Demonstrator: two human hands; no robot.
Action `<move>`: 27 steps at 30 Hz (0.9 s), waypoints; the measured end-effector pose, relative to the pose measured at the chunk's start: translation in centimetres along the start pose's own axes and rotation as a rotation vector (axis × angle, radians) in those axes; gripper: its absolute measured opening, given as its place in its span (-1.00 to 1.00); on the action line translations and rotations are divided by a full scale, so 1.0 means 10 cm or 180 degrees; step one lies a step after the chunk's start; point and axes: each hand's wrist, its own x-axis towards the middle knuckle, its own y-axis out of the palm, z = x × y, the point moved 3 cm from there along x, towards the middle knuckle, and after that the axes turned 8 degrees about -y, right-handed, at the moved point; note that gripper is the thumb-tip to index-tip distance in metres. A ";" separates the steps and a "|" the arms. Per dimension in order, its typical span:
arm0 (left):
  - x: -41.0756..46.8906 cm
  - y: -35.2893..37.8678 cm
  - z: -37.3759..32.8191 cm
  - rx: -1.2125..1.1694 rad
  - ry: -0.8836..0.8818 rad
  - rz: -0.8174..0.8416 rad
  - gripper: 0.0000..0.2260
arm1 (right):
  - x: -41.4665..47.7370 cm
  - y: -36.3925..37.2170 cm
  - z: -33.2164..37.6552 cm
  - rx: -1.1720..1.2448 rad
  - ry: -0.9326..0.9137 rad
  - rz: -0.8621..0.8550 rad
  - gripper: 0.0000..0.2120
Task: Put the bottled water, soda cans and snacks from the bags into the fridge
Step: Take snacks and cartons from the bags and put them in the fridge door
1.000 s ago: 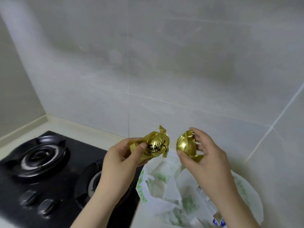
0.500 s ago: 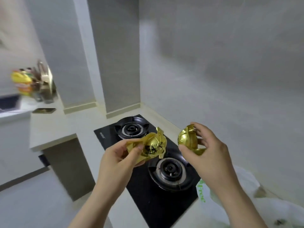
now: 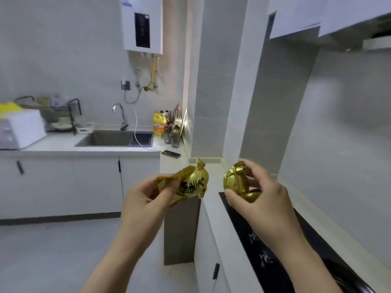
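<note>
I hold two gold foil-wrapped snacks in front of me at mid height. My left hand (image 3: 146,197) grips one gold snack (image 3: 190,185) that has black lettering and a twisted tip on top. My right hand (image 3: 256,191) is closed around a second, rounder gold snack (image 3: 234,182). The two snacks are a small gap apart, not touching. No bag and no fridge are in view.
A black gas hob (image 3: 275,246) lies in the white counter (image 3: 213,206) at lower right. Ahead left are a sink (image 3: 114,138) with tap, a yellow bottle (image 3: 159,125), a phone (image 3: 171,154), a dish rack (image 3: 61,115) and a white appliance (image 3: 20,130). Grey floor (image 3: 53,256) spreads below.
The view has swung left, away from the hob wall and the white bag, toward the sink side of the kitchen. Both hands keep the same grip on the gold snacks.
</note>
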 end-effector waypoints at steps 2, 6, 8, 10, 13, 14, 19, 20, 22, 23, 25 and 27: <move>0.07 -0.38 -0.03 0.0024 0.0069 -0.0192 -0.88 | 0.16 0.32 0.21 0.0062 -0.0204 0.0089 -0.42; 0.17 -1.08 -0.08 0.0208 0.0171 -0.0519 -0.89 | 0.44 0.94 0.63 0.0247 -0.0541 0.0266 -0.39; 0.22 -1.39 -0.14 0.0248 0.0229 -0.0660 -0.89 | 0.55 1.23 0.83 0.0366 -0.0712 0.0310 -0.38; 0.25 -1.68 -0.20 0.0280 0.0279 -0.0822 -0.89 | 0.65 1.50 1.01 0.0496 -0.0879 0.0377 -0.39; 0.28 -2.05 -0.26 0.0354 0.0318 -0.1073 -0.88 | 0.80 1.85 1.25 0.0680 -0.1079 0.0528 -0.38; 0.28 -2.16 -0.26 0.0379 0.0329 -0.1160 -0.87 | 0.85 1.97 1.32 0.0736 -0.1148 0.0579 -0.38; 0.32 -2.58 -0.29 0.0451 0.0351 -0.1597 -0.82 | 1.12 2.48 1.68 0.1044 -0.1539 0.0844 -0.38; 0.32 -2.65 -0.31 0.0462 0.0367 -0.1688 -0.82 | 1.18 2.58 1.74 0.1115 -0.1611 0.0880 -0.39; 0.33 -2.79 -0.33 0.0508 0.0402 -0.1883 -0.83 | 1.27 2.76 1.86 0.1280 -0.1720 0.0946 -0.38; 0.32 -2.86 -0.35 0.0535 0.0408 -0.1991 -0.84 | 1.32 2.86 1.92 0.1368 -0.1758 0.0991 -0.38; 0.29 -3.00 -0.39 0.0590 0.0389 -0.2210 -0.86 | 1.39 3.04 2.05 0.1550 -0.1842 0.1098 -0.37; 0.27 -3.11 -0.43 0.0643 0.0370 -0.2424 -0.88 | 1.44 3.21 2.20 0.1718 -0.1948 0.1230 -0.37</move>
